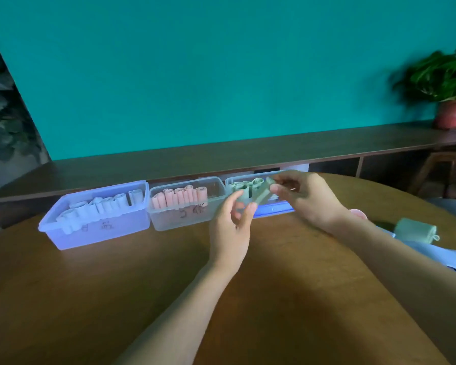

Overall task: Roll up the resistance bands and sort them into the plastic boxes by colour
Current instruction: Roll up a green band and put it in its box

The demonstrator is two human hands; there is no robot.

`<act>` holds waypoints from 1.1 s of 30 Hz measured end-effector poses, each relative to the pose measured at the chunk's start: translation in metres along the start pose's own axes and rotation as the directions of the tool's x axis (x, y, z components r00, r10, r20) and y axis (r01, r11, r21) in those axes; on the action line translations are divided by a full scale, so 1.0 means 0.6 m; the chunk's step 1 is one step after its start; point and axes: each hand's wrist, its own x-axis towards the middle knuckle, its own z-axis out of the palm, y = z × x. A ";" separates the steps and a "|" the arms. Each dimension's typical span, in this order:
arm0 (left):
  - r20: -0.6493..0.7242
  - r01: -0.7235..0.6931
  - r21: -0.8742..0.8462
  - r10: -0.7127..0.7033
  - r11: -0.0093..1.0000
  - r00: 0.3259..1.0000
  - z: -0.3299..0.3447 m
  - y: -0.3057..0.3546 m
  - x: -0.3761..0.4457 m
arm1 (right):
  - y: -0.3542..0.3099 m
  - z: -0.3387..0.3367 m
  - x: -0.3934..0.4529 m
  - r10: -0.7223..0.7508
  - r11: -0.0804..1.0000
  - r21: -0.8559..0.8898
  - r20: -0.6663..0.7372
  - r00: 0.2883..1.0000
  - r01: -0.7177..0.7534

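My right hand (304, 197) has its fingers (277, 190) and thumb pinched on one end of a rolled green band (262, 194), which I hold tilted above the near edge of the green box (274, 208). My left hand (231, 222) is just below and left of it, fingers (252, 208) loosely spread and relaxed, one fingertip close to the roll's lower end; with the blur I cannot tell whether it touches. It grips nothing.

Behind the roll, the green box already holds several green rolls (244, 186) standing on end. To its left, touching it, is the clear middle box (187, 219) with a row of pink rolls (181, 197), upright and packed side by side. Left again, also touching, is the larger box (95, 233) with white or pale rolls (100, 206) in a slanting line. Both left boxes carry handwritten marks on their front walls that I cannot read.

All three boxes stand in a row at the far side of the round wooden table (116, 299). By my right forearm lie another green roll (415, 230), pale blue material (432, 255) beneath it and a pink object (359, 213) mostly hidden by my wrist. A potted plant (448, 85) stands on the sideboard (221, 156) beyond.
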 end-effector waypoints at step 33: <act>-0.096 0.017 0.111 -0.006 0.994 0.995 0.003 -0.086 0.056 | 0.039 0.145 0.189 0.175 0.905 -0.423 0.290 0.941 -0.038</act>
